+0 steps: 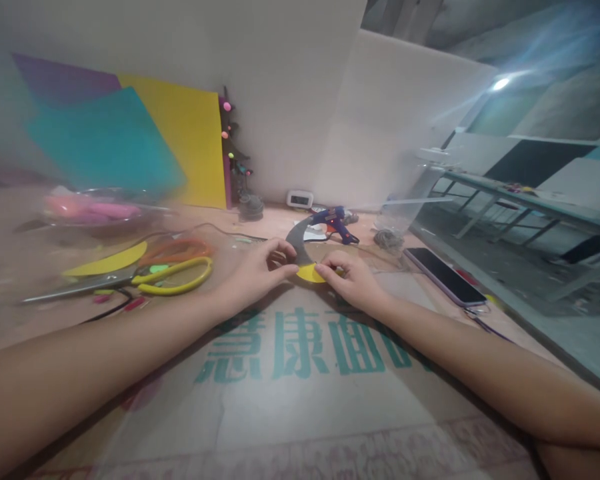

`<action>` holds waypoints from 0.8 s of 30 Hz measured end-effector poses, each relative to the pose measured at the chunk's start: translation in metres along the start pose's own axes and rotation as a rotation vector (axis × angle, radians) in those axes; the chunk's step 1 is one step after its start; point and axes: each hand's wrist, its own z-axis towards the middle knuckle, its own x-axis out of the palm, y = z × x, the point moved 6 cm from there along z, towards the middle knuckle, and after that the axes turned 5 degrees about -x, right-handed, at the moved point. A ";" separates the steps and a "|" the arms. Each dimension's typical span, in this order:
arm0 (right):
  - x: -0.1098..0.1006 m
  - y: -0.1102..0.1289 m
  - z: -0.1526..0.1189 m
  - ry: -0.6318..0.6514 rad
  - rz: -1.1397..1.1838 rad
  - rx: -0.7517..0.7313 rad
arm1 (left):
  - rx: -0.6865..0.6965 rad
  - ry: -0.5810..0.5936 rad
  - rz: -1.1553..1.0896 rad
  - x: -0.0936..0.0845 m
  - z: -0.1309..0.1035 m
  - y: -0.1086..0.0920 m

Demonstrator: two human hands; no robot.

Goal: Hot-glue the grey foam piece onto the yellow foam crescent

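Observation:
In the middle of the head view, my left hand [263, 270] is closed, thumb and fingers at the lower end of a dark grey crescent-shaped piece [298, 241] and the left edge of a yellow piece [310, 273]. My right hand [353, 280] pinches the yellow piece from the other side. Fingers partly cover both pieces, and whether they are joined I cannot tell. Just behind the crescent's upper tip lies a blue glue gun [336, 223]. Both forearms rest low over a sheet with green printed characters [300, 343].
Scissors [173, 277] with a yellow and an orange handle lie at left beside a yellow cutout [107, 260]. A clear bowl [97, 212] holds pink items. Coloured sheets [195, 147] lean on the wall. A phone [445, 275] lies near the table's right edge; a small white clock [300, 199] stands behind.

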 end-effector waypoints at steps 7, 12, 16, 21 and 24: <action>0.002 0.002 -0.001 0.010 -0.003 -0.053 | 0.019 -0.015 0.031 0.000 -0.003 -0.009; 0.002 0.008 -0.002 0.026 -0.002 -0.086 | 0.070 -0.050 0.091 -0.002 -0.003 -0.012; 0.002 0.010 -0.002 0.040 0.015 -0.084 | 0.109 -0.055 0.168 -0.003 -0.004 -0.015; 0.002 0.011 -0.002 0.045 0.009 -0.095 | 0.044 -0.072 0.180 -0.006 -0.006 -0.018; 0.001 0.009 -0.001 0.025 0.009 -0.078 | -0.028 -0.118 0.119 -0.010 -0.004 -0.014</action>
